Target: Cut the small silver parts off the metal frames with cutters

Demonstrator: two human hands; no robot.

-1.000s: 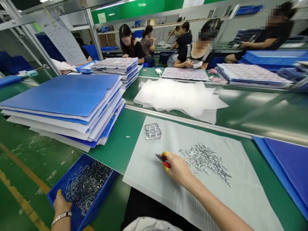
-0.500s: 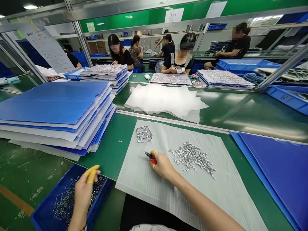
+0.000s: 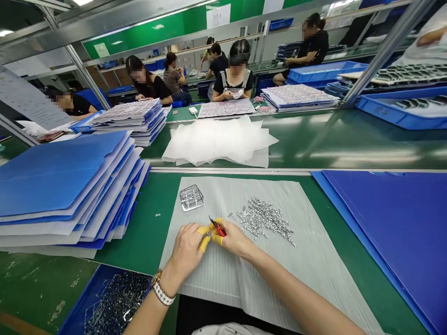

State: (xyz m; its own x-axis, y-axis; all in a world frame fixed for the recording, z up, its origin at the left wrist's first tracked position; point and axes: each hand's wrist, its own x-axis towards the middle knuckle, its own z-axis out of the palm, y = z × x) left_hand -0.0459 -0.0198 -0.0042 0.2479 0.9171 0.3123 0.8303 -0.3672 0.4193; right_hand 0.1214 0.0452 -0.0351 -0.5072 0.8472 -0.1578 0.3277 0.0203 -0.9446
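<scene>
My right hand is closed around red-handled nippers, their dark jaws pointing up and left. My left hand meets it over the white foam sheet. Yellow covers show on fingers of both hands. The left fingertips pinch together beside my right fingers, and a small shiny bit shows between them, too small to name. To the right lies a loose heap of small silvery twisted pieces. Beyond my left hand rests a small stack of silvery rectangular frames with parts inside.
A tall stack of blue and white sheets stands at left, above a blue bin of shiny frame scraps. Blue sheets lie at right. White sheets lie beyond the metal rail. Several people sit farther back.
My left hand has come from above the bin to the foam sheet, meeting my right hand. The right hand keeps hold of the nippers. The view has turned to the right.
</scene>
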